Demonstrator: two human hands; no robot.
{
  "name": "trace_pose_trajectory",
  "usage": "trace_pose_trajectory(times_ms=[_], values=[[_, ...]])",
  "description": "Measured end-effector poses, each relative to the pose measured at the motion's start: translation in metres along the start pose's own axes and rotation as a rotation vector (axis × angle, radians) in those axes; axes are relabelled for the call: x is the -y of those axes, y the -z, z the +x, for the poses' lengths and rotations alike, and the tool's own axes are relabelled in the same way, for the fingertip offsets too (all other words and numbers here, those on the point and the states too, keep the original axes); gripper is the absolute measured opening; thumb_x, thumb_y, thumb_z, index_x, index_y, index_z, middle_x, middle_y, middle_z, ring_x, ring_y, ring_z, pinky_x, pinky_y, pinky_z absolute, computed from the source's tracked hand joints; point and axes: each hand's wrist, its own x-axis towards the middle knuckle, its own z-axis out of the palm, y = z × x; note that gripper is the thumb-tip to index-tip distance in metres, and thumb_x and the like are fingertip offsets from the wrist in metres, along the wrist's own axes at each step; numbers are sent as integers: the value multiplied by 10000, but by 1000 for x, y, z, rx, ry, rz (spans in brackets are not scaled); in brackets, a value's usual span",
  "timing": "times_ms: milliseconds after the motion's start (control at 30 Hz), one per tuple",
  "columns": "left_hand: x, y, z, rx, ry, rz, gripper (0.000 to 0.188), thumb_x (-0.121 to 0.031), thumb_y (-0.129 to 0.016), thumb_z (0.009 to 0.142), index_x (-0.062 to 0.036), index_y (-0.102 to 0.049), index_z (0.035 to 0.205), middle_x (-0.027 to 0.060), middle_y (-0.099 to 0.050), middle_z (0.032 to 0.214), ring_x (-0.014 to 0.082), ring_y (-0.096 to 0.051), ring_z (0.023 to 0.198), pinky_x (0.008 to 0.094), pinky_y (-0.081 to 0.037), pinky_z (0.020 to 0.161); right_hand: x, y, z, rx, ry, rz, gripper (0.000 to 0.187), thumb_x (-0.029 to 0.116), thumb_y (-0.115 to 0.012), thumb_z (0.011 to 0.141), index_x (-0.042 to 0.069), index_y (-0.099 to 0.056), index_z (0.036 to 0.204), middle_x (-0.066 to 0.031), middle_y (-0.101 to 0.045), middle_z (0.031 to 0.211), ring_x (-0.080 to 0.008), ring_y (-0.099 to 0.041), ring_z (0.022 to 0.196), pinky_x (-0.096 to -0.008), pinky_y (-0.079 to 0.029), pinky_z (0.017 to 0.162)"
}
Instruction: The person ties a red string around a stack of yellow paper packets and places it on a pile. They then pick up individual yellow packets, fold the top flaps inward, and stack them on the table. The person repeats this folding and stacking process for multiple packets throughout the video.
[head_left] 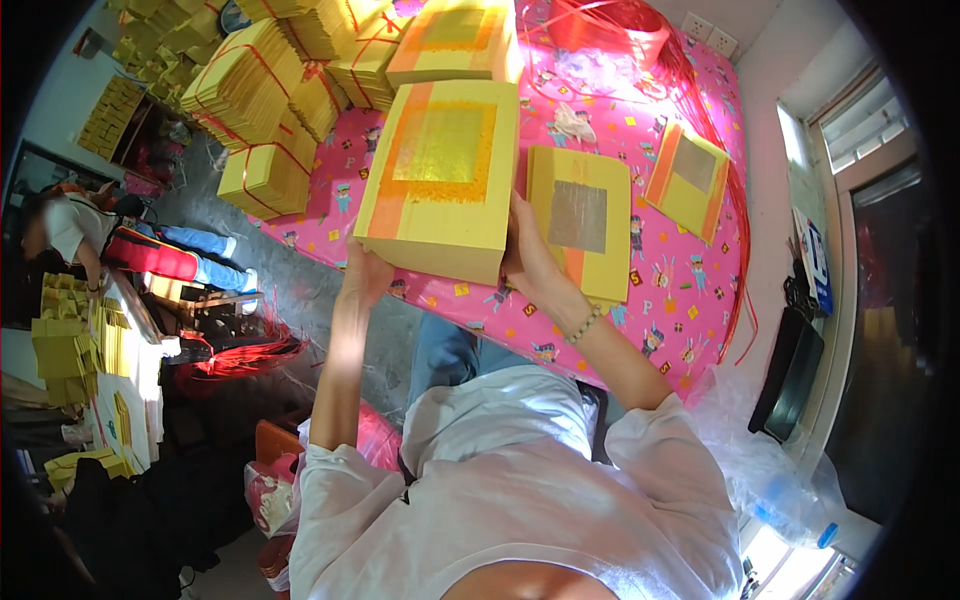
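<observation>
Evidently, the thick yellow stack (434, 212) was held between two hands near the front edge of the bench (690, 290), its gold patch (440, 145) turned upward. Its near left corner was gripped by the fingers of the left hand (368, 272), and its right side was clasped by those of the right hand (525, 250); the fingertips were partly hidden by the paper. Whether its weight was borne by the bench or by the hands alone could not be told.

No band could be seen around it — unlike the tied bundles (265, 180) at the left — so a sliding of loose layers was judged the chief danger. If it were pressed harder at one side than the other, its edges could be pushed out of square; if it were tipped toward the body, sheets could be spilled over the near edge onto the floor (388, 340). The rear stack (452, 45), set close behind, could be shoved askew were the held one pushed forward. The lower stack (578, 225), lying just beside the right wrist, could be knocked by a careless forearm. The patch itself could be scuffed — by a thumb dragged across the top, for instance.
</observation>
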Motion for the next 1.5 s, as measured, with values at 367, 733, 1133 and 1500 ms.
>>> trace_pose_trajectory(times_ms=[367,733,1133,1500], values=[[4,-7,-1,-13,11,-21,621,-525,-330,1014,-73,-411,1433,78,-459,1471,239,-411,1363,428,-316,1131,71,33,-77,-156,271,-729,435,247,-553,992,26,-501,1363,-84,-537,1335,-170,-500,1236,-323,-388,1045],[2,-18,12,-135,-43,-22,636,-584,-385,982,-136,-454,1429,44,-510,1424,224,-465,1312,430,-370,1081,53,139,-132,-370,448,-1341,565,193,-631,908,-77,-429,1361,-246,-533,1267,-344,-515,1232,-401,-454,992],[1,-24,20,-216,-148,64,545,-473,-414,1007,-89,-470,1389,55,-549,1365,201,-524,1253,395,-423,1040,43,122,-136,-379,428,-1593,705,170,-701,848,-70,-347,1407,-249,-463,1288,-394,-522,1191,-435,-456,984],[65,-60,-56,-695,-564,661,374,-310,-487,992,-38,-540,1243,99,-570,1236,215,-520,1149,343,-399,946,44,125,-135,-413,458,-1580,646,120,-730,815,-15,-424,1368,-222,-506,1221,-389,-559,1108,-439,-487,910]])
